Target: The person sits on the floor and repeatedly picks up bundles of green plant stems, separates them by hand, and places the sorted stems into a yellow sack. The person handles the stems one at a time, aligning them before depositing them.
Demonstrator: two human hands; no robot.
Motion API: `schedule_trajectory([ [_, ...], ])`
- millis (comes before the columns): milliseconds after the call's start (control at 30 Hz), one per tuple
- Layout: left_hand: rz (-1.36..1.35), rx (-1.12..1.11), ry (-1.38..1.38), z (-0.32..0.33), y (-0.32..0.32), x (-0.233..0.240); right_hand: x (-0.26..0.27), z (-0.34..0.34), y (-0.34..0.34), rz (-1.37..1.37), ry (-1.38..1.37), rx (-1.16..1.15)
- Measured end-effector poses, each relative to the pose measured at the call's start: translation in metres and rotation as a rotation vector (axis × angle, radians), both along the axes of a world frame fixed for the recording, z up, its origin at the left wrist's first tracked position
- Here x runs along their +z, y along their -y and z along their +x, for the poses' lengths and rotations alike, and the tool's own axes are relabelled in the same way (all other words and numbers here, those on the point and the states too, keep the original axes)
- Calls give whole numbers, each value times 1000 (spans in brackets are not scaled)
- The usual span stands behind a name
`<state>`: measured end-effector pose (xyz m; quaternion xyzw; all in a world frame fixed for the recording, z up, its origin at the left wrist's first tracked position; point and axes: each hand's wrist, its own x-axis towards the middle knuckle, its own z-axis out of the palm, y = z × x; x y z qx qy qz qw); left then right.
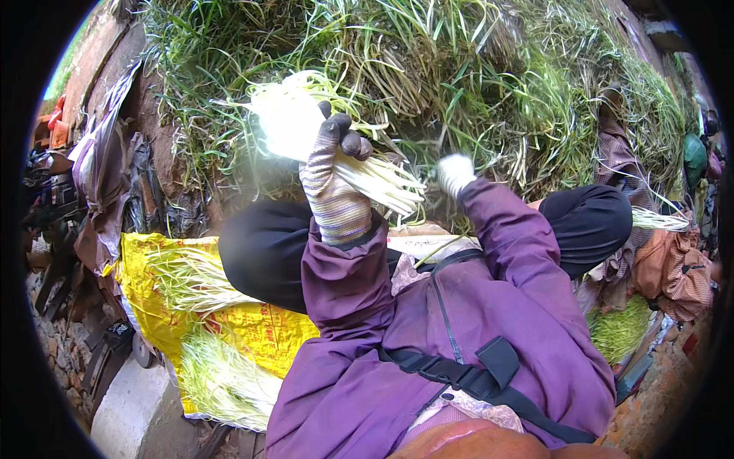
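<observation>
My left hand [335, 178], in a striped knit glove with dark fingertips, is raised before my chest. It grips a bunch of pale blanched chive-like stalks [381, 182]; their overexposed tops [289, 117] point up and left, and the pale stalk ends stick out lower right. My right hand [456, 174], also in a pale glove, is right of the stalk ends, apart from them. Motion blur hides its fingers, so I cannot tell whether they hold anything. Just beyond both hands lies a large heap of green and dry grass-like leaves [481, 97].
On my left, a yellow printed woven sack [269, 330] bears two piles of pale stalks [192, 278], [229, 381]. A concrete block [135, 401] is beside it. At right, another person in an orange-brown garment [668, 269] has pale stalks [659, 220] nearby. More yellow-green stalks [619, 330] lie there.
</observation>
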<state>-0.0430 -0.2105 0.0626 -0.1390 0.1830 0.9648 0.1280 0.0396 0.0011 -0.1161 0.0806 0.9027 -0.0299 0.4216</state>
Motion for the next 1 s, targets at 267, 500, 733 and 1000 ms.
schedule_trajectory([
  [267, 2, -86, 23, 0, -19, 4, -6, 60, 15, -268, 202, 0],
  [500, 2, -151, 37, 3, -20, 5, 30, -11, -35, -191, -486, -459],
  [733, -51, -117, -2, 4, -24, 0, 24, -93, -52, -1, -798, -429],
  [1000, -145, -53, 31, 0, -24, -6, 52, -79, -97, -280, -714, -689],
])
